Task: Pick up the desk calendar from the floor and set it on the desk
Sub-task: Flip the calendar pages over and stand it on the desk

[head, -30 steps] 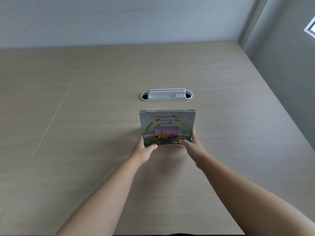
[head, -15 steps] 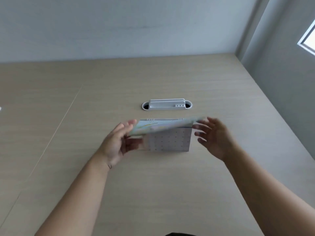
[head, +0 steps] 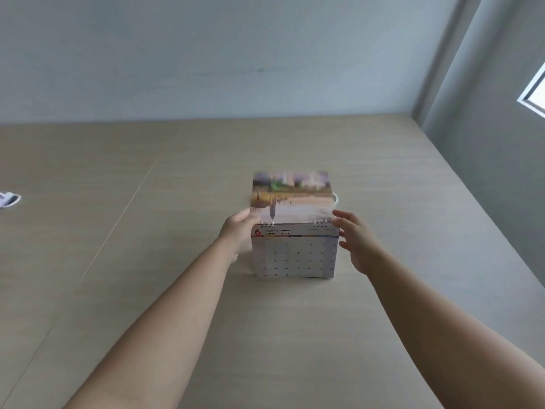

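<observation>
The desk calendar [head: 295, 255] stands upright on the light wooden desk [head: 295, 335], showing a June page with a date grid. Several pages [head: 292, 196] are flipped up above the spiral binding, blurred, showing a picture. My left hand [head: 239, 231] holds the calendar's upper left corner at the flipped pages. At the calendar's right edge is my right hand [head: 354, 240], fingers spread; whether it touches the calendar I cannot tell.
A white cable-port fitting [head: 335, 198] peeks out behind the calendar. A small white object [head: 7, 199] lies at the desk's far left. A seam [head: 118, 225] runs down the desk on the left. Grey walls close the back and right, with a window [head: 535, 93].
The front cover and pages have been flipped up and back over the spiral, so the June page now faces me. Both hands rose from the calendar's base to its top.
</observation>
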### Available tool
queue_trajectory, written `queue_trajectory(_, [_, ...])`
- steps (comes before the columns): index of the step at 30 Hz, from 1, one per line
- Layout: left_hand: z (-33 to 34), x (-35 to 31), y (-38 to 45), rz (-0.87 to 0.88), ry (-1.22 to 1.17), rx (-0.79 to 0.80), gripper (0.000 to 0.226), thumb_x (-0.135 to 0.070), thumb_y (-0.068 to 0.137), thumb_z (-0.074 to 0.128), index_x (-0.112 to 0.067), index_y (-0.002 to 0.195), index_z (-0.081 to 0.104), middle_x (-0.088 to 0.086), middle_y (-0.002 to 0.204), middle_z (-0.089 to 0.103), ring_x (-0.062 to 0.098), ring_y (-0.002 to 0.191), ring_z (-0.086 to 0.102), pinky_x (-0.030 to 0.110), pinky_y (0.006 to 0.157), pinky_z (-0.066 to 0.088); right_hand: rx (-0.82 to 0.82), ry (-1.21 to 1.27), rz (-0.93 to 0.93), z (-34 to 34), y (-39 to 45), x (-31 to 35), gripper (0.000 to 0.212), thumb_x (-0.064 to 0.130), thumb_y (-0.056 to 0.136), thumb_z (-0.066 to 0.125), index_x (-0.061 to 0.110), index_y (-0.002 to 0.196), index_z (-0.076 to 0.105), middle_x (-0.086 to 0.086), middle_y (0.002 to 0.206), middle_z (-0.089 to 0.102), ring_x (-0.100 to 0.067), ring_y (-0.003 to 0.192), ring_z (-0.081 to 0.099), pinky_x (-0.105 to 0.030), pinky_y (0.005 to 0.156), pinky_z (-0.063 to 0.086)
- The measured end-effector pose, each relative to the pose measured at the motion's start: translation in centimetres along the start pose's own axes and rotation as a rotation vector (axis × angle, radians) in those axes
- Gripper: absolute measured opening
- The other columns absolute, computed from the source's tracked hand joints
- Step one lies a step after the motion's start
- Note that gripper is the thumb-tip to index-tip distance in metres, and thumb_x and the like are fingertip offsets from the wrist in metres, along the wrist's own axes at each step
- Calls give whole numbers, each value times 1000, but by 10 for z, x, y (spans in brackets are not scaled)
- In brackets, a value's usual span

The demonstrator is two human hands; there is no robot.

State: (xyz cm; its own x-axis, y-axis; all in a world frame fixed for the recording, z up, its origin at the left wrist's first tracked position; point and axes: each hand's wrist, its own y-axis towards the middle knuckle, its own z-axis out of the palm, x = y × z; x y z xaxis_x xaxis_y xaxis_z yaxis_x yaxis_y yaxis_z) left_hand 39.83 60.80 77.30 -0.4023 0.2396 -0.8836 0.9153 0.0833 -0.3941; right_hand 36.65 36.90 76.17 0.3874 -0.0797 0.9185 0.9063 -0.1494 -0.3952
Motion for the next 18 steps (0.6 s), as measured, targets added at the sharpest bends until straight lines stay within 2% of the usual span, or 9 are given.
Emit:
queue_trajectory(1, [0,7,2,-15,17,-16,54,-22,94,56,-13,147,47,9,145,55,26,133,52,30,102,40,-4,-5,5,0,1,-5,36,13,92,52,16,128,53,-3,106,58,-12,85,53,-25,69,38])
queue_trajectory(2, [0,15,3,-30,32,-14,52,-21,93,57,-13,144,51,11,145,55,25,130,54,29,101,39,-7,-10,5,0,3,-10,37,10,92,52,15,129,52,-4,105,58,-9,80,52,-24,67,38])
queue_trajectory(3, [0,22,5,-45,40,-2,47,-21,93,57,-14,139,57,13,140,60,25,118,59,30,97,40,-8,-18,8,0,4,-14,38,8,92,52,15,129,51,-5,106,58,-8,78,53,-24,65,38])
queue_trajectory(5, [-2,38,4,-86,45,9,37,-21,94,56,-15,129,64,8,115,69,19,93,55,29,89,41,-15,-39,35,4,10,-27,40,5,91,52,13,130,51,-8,108,58,-10,77,55,-25,64,41])
queue_trajectory(6, [-1,41,2,-84,40,3,34,-22,94,56,-17,126,66,4,108,66,18,91,53,30,90,42,-28,-50,34,3,12,-30,40,6,90,53,12,130,52,-9,108,59,-10,77,56,-25,65,42])
queue_trajectory(10, [-1,40,6,-70,-12,-13,14,-30,93,56,-28,102,67,3,108,65,21,100,56,34,96,46,-62,-98,32,1,20,-34,37,12,88,54,13,125,61,-7,104,64,-18,88,59,-30,78,47])
queue_trajectory(13, [0,36,12,-65,-37,-5,25,-36,94,53,-19,105,69,2,108,66,21,101,58,32,88,44,-83,-58,38,-2,20,-31,32,18,88,57,18,119,65,-7,105,65,-21,94,58,-31,83,47])
queue_trajectory(16, [1,32,18,-72,-66,-24,36,-40,92,55,-15,110,73,3,113,71,22,107,63,31,86,40,-60,-21,87,-2,18,-27,16,30,88,57,17,93,67,-10,98,61,-25,88,53,-34,80,42])
queue_trajectory(18, [1,31,24,-91,-77,-23,26,-39,91,57,-19,94,73,3,107,72,23,103,65,32,88,40,-72,-42,86,0,21,-25,18,31,90,56,18,85,66,-11,96,61,-25,88,54,-35,80,41])
